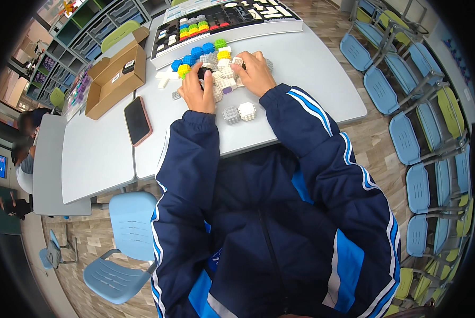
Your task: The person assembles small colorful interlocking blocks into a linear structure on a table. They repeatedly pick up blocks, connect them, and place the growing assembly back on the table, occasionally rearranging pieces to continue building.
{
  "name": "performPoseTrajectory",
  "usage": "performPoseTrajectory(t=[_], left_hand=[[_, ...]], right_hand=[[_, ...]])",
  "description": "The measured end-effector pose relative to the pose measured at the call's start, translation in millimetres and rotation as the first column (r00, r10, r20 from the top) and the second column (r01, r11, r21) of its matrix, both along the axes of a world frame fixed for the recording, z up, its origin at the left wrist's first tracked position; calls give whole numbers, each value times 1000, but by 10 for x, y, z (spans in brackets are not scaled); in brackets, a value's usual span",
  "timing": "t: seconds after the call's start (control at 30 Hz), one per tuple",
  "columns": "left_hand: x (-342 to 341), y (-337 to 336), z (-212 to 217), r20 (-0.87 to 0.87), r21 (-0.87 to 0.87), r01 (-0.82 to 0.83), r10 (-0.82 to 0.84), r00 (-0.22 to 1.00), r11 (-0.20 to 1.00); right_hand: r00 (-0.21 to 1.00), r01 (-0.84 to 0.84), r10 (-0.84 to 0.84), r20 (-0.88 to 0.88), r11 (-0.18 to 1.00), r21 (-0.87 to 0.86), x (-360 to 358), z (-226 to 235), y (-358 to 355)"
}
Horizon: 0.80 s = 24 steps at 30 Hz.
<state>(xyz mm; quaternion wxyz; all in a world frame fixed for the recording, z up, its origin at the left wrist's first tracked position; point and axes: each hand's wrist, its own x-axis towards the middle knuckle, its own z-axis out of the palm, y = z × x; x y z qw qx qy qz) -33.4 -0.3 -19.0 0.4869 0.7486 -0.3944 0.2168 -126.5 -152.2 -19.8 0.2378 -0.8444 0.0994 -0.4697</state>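
Note:
On the white table, a model of knobbly building blocks point(226, 83), mostly white and grey, lies between my hands. My left hand point(196, 93) grips its left side, with fingers around a black piece. From the right, my right hand point(257, 74) holds a white block on the model between thumb and fingers. Blue blocks point(196, 52), a yellow block point(184, 70) and a green block point(220, 43) sit along the far left of the model; whether all are joined to it I cannot tell. A loose grey block point(230, 114) and a white block point(247, 111) rest nearer me.
Behind the model stands a block kit tray point(237, 35) with coloured and white pieces. An open cardboard box point(115, 87) and a phone point(138, 122) lie to the left. A blue chair point(131, 225) stands left of me; stacked chairs point(404, 138) line the right.

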Motion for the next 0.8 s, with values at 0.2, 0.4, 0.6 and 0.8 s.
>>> performPoseTrajectory(t=[0.2, 0.4, 0.6, 0.8], left_hand=[[160, -106, -152, 81, 146, -63, 52, 995, 987], [150, -100, -173, 86, 130, -43, 32, 996, 991], [145, -103, -145, 104, 39, -5, 1, 995, 999], [111, -29, -32, 97, -152, -14, 29, 995, 988]], right_hand=[[996, -17, 5, -93, 992, -124, 98, -93, -145], [998, -33, 28, -54, 996, -83, 76, -78, -101], [987, -141, 132, -96, 986, -91, 33, -15, -71], [976, -217, 215, -27, 969, -121, -63, 158, 60]])
